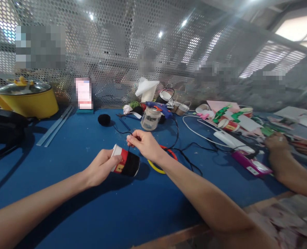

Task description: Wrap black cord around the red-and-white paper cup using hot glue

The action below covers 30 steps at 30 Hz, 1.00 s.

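Observation:
My left hand (101, 166) is closed round the rim end of a red and white paper cup (118, 159), which lies tilted on its side in the air. Black yarn (131, 164) is wound in a wide band over the cup's base end. Just above the cup, my right hand (144, 143) pinches the yarn strand between thumb and fingers. From there the strand runs back across the table toward a black yarn ball (104, 120). The inside of the cup is hidden from me.
A blue glue gun (160, 108) rests on a clear jar (150, 119). Red and yellow rings (157, 168) and black cables lie right of my hands. A purple power strip (251, 164) is near a co-worker's hand (277, 141). Left stand a yellow pot (26, 100), rulers (55, 127) and a phone (83, 93).

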Available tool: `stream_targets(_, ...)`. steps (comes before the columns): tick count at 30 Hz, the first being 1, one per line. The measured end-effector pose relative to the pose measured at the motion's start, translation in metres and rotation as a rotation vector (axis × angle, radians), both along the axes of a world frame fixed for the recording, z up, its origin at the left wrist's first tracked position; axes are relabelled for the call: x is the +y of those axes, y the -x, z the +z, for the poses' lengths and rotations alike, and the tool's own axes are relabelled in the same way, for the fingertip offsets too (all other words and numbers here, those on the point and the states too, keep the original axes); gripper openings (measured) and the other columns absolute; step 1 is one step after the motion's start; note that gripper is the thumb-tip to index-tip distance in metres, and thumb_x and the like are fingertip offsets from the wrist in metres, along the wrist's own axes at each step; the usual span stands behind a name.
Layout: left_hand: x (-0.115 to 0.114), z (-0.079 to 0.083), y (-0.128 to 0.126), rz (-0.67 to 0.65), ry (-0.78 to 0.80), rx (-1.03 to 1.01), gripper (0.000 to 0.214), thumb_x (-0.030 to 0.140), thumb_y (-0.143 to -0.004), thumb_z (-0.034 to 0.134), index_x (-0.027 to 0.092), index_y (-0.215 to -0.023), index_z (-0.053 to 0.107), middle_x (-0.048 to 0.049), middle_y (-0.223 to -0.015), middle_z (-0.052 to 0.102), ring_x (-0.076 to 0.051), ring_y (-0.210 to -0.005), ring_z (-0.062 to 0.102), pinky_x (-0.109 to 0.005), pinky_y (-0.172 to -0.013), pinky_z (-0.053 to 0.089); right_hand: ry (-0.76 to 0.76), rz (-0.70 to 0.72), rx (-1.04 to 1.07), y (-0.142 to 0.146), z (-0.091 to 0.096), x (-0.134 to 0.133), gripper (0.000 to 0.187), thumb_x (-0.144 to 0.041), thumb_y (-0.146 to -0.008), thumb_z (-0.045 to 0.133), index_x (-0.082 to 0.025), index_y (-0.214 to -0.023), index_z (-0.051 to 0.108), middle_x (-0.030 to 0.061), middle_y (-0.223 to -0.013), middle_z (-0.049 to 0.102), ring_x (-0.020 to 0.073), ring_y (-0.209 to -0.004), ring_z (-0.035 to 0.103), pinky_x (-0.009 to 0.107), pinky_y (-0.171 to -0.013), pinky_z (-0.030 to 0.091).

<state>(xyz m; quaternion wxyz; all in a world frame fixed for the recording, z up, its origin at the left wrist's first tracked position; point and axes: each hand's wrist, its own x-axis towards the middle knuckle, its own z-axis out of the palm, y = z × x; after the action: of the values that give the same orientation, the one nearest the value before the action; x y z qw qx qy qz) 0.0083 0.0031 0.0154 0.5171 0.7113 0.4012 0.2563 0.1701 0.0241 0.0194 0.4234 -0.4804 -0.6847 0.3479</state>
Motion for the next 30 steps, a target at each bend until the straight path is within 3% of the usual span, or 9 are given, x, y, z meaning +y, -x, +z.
stream_targets(12,-0.001,0.000,0.001,-0.015,-0.079,-0.027,0.028,0.034,-0.071,0.036,0.013,-0.054,0.042,0.0039,-0.051,0.034,-0.007,-0.048,0.028,-0.019,-0.044,0.025,0.074,0.071,-0.077,0.003,0.000,-0.002,0.020,-0.028,-0.074,0.045,-0.014,-0.060,0.048,0.0015,-0.059,0.055,0.0091,-0.055,0.050,0.022,-0.056,0.039)
stream_targets(21,0.000,-0.003,0.003,-0.014,-0.096,-0.092,0.028,0.033,-0.071,0.038,0.013,-0.051,0.041,0.0039,-0.051,0.033,-0.006,-0.047,0.027,-0.019,-0.043,0.024,0.117,0.054,-0.153,0.005,0.005,-0.009,0.023,-0.030,-0.073,0.046,-0.015,-0.055,0.044,-0.0055,-0.048,0.040,0.0056,-0.045,0.035,0.019,-0.046,0.029)
stream_targets(26,-0.001,-0.001,-0.002,0.083,0.100,-0.167,0.023,0.031,-0.066,0.043,0.013,-0.052,0.043,0.0043,-0.047,0.037,-0.006,-0.043,0.030,-0.019,-0.042,0.024,0.218,0.065,-0.108,0.004,-0.002,-0.003,0.022,-0.031,-0.071,0.049,-0.013,-0.058,0.050,-0.0037,-0.051,0.045,0.0057,-0.046,0.039,0.019,-0.046,0.031)
stream_targets(30,0.004,0.004,-0.008,0.298,0.254,-0.291,0.017,0.027,-0.063,0.043,0.013,-0.056,0.048,0.0038,-0.046,0.043,-0.006,-0.041,0.036,-0.018,-0.040,0.027,0.317,0.022,-0.015,-0.002,-0.007,0.006,0.036,-0.039,-0.080,0.031,-0.010,-0.083,0.053,0.0077,-0.076,0.058,0.0093,-0.058,0.052,0.022,-0.052,0.041)
